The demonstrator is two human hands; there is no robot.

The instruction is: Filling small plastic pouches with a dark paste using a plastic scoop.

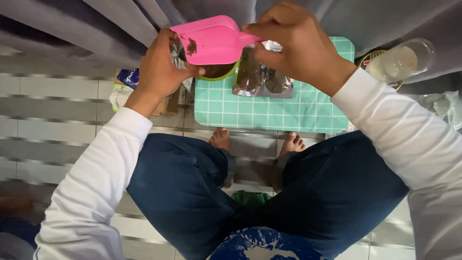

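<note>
Tipping the pink scoop [211,41], pinched by its handle in the right hand [293,45], over the green-rimmed pot [216,72] that the left hand [161,67] clasps — keep it low and centred so soil lands inside.

Both arms reach forward in white sleeves, elbows wide, above knees spread in dark jeans and bare feet. The left hand [161,65] is raised with its back to the camera, fingers curled in a grip. The right hand [293,41] is closed too, knuckles up, wrist bent inward toward the left.
</note>
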